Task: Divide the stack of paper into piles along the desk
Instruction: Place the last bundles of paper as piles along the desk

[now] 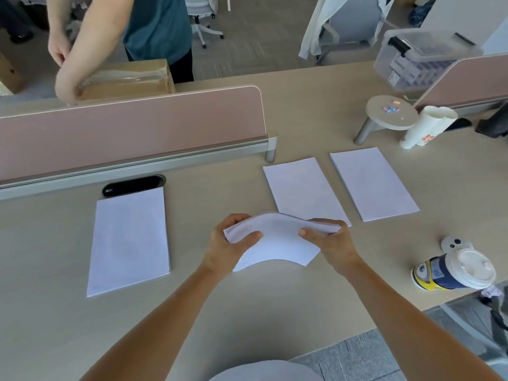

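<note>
Spanning the frame, the worktop (68, 325) carries three flat paper piles, long axes running away from the viewer: left pile (129, 240), middle pile (301, 188) and right pile (372, 184), both tilted slightly left. Held stack (277, 240) sits above the worktop centre, long axis left-right, bowed upward. Left hand (228, 248) and right hand (332, 243) each pinch one end, thumb on top. Cup (453, 270) lies at right.

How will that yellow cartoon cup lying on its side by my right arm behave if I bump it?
The cup lies on its side on the desk, so it would probably roll, likely curving since it tapers. Its white lid looks seated, but whether liquid is inside cannot be seen, so leaking is possible.
</note>
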{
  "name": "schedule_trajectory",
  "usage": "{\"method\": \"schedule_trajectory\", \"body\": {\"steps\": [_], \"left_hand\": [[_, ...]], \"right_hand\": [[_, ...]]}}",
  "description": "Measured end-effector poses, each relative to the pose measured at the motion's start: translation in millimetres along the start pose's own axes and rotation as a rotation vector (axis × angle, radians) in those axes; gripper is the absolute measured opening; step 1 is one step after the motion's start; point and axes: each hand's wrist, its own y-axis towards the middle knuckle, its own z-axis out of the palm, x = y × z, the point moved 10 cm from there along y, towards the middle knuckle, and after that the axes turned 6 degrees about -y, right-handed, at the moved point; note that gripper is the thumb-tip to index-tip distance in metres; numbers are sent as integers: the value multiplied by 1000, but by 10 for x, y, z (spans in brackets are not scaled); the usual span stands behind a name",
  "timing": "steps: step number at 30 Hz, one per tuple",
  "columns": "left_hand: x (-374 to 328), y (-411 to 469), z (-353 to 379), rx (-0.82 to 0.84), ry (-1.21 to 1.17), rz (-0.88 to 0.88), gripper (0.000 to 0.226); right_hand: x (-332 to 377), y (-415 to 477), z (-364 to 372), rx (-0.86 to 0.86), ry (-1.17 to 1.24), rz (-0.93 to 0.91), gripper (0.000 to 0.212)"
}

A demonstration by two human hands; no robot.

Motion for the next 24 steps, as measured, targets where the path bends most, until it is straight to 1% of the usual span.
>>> {"method": "schedule_trajectory", "body": {"steps": [3,5,7,10,11,12,14,18,19,21,24], "left_hand": [[-26,2,-16,-8,0,53,37],[-36,7,-73,4,24,107,37],[-39,10,-118,21,98,150,33],[-105,-2,-100,33,238,220,15],[-147,-10,-88,29,280,271,17],[-192,-18,-83,23,320,332,25],[-297,-36,-70,15,383,462,35],[-514,-107,31,56,492,773,38],[-566,-111,64,64,496,817,43],[-716,-76,108,44,494,851,50],[-1036,-12,246,13,482,863,49]], "right_hand": [[9,-11,-6,-24,8,3,19],[-1,-27,-36,-51,3,6,22],[18,-53,-36,-54,-7,-7,28],[41,-86,-1,-45,-28,-23,37],[46,-100,7,-52,-46,-18,36],[49,-113,13,-61,-67,-12,34],[20,-148,1,-92,-109,18,24],[-22,-230,-110,-184,-199,82,7],[17,-248,-126,-191,-225,81,6],[183,-281,-182,-211,-255,48,13],[529,-320,-332,-227,-251,-43,25]]}}
